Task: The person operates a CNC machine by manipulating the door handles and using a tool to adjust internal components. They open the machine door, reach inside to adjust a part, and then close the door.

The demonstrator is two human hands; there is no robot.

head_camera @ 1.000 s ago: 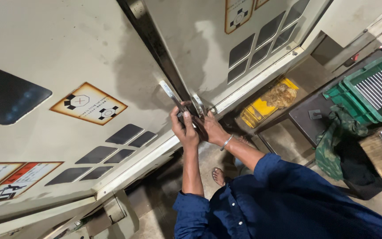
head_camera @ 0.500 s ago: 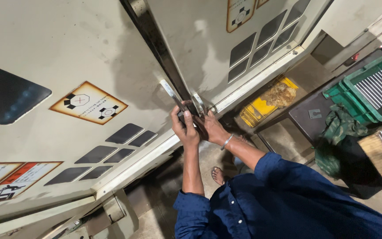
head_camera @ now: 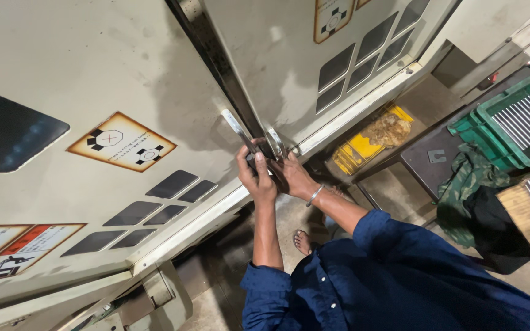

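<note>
— Looking down at the big cream-painted metal machine doors (head_camera: 93, 79), where are the hands?

— Both meet at the dark seam between the two panels. The left hand (head_camera: 257, 178) is wrapped around the lower end of the flat, polished steel door handle (head_camera: 235, 127) on the left panel, fingers closed on it. The right hand (head_camera: 294, 178) presses in beside it, just under the second bright steel handle (head_camera: 276, 142) on the right panel; whether it grips that handle I cannot tell, since a small dark object between the palms is mostly hidden. A thin metal bangle (head_camera: 314, 195) circles the right wrist, and the sleeves are dark blue (head_camera: 363, 270).

— What signs are on the doors?

— On the left panel, a diamond-set orange-bordered cream label with black machine pictograms (head_camera: 122, 142) sits above a cluster of dark grey slanted rectangular patches (head_camera: 154, 205). At the far lower left, a red-and-white warning sticker (head_camera: 13, 248). A black glossy window (head_camera: 7, 129) lies at the left edge. The right panel carries another orange-bordered label (head_camera: 332, 18) at the top and similar grey patches (head_camera: 369, 52).

— And on the floor?

— A yellow flat tray holding brownish scraps (head_camera: 372, 140) lies below the right door. Further right, green plastic crates with ribbed grey inserts (head_camera: 516, 122), and a green patterned cloth (head_camera: 470, 184) draped near a dark bench.
</note>
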